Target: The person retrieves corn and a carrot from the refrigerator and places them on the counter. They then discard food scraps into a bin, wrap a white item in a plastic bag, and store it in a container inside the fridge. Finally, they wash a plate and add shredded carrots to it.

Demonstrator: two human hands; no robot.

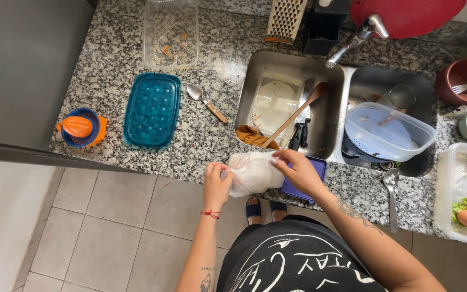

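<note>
Plastic bag (252,172) - thin, crumpled, whitish, both hands

Bare speckled granite counter (212,135) lies open between the teal plastic lid (152,110) and the steel sink (331,70); only a wooden-handled metal spoon (206,101) intrudes there.

Both bare forearms stretched forward and converging, left hand (217,185) curled with fingers pinched in a closed grip, red string around its wrist, right hand (299,172) palm down, fingertips pinched together, tattooed forearm angled inward
</note>
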